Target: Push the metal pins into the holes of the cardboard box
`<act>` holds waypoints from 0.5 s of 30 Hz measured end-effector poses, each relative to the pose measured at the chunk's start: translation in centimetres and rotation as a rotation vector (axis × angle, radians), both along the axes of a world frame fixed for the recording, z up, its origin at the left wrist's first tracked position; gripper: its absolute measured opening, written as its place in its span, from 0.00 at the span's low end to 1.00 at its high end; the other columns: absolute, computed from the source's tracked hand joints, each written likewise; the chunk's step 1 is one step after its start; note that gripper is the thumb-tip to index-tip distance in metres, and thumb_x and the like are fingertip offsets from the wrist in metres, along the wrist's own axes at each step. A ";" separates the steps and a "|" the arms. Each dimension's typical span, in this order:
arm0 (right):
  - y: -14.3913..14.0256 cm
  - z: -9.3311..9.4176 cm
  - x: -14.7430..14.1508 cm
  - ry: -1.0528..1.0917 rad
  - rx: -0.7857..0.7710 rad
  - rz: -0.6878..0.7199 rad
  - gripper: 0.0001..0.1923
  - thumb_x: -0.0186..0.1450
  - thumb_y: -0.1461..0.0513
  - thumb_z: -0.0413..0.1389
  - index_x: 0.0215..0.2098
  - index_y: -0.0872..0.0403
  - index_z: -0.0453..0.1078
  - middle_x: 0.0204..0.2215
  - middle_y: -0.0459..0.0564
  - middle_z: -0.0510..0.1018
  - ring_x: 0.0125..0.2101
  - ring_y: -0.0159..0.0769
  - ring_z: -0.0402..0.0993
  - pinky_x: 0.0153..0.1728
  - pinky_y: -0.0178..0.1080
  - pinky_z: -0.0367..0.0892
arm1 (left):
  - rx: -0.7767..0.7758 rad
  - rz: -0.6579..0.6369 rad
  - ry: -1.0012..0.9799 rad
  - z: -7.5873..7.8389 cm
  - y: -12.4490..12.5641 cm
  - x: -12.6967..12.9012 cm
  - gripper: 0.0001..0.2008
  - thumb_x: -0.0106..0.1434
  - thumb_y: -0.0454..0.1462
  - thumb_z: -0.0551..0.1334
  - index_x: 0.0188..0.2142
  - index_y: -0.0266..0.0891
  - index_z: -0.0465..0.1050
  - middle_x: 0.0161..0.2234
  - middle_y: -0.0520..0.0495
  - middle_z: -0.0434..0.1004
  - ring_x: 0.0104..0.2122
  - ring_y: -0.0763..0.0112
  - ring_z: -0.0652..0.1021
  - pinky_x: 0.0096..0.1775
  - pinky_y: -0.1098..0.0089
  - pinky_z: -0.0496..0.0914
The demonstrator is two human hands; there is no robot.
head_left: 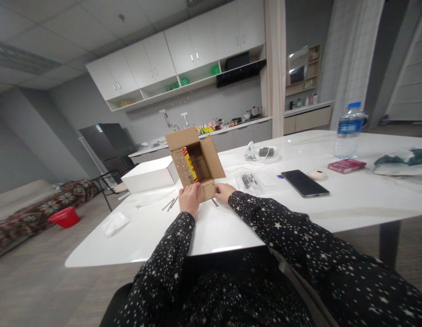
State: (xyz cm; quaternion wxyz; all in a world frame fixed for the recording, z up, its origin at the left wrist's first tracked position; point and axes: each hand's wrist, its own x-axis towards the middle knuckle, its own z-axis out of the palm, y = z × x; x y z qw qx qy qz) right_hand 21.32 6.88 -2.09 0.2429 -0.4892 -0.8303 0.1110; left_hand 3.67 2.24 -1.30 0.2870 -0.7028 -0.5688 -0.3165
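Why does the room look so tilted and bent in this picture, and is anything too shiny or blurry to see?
Head view: wide lens bows the cabinets and tilts the room; ceiling light glares on the glossy white table; both hands on the cardboard box are sharp; far counter clutter is too small to read.

cardboard box (196,162): red and yellow print inside, too small to read | water bottle (349,129): blue label, lettering blurred, unreadable | red packet (346,165): markings not legible | phone (304,183): screen dark, nothing shown | readable text: none
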 end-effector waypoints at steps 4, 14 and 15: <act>0.1 -0.1 0.0 -0.006 0.000 -0.006 0.08 0.59 0.60 0.53 0.36 0.53 0.70 0.35 0.50 0.78 0.36 0.37 0.72 0.33 0.33 0.60 | 0.030 0.029 0.052 0.1 0.0 0.2 0.14 0.68 0.41 0.49 0.43 0.43 0.71 0.38 0.47 0.79 0.38 0.66 0.76 0.39 0.64 0.58; 0.1 -0.1 -0.1 -0.018 0.005 -0.011 0.08 0.59 0.61 0.52 0.36 0.53 0.70 0.36 0.50 0.78 0.36 0.36 0.72 0.33 0.33 0.60 | 0.074 0.020 0.076 0.0 -0.1 -0.1 0.14 0.68 0.42 0.50 0.43 0.43 0.72 0.36 0.48 0.79 0.36 0.66 0.76 0.38 0.64 0.57; 0.1 -0.1 -0.1 -0.018 0.004 -0.011 0.08 0.59 0.61 0.52 0.36 0.53 0.70 0.35 0.50 0.78 0.36 0.36 0.72 0.33 0.33 0.60 | 0.077 0.018 0.073 0.0 -0.2 -0.1 0.14 0.68 0.42 0.50 0.42 0.43 0.72 0.36 0.48 0.79 0.36 0.66 0.76 0.38 0.65 0.57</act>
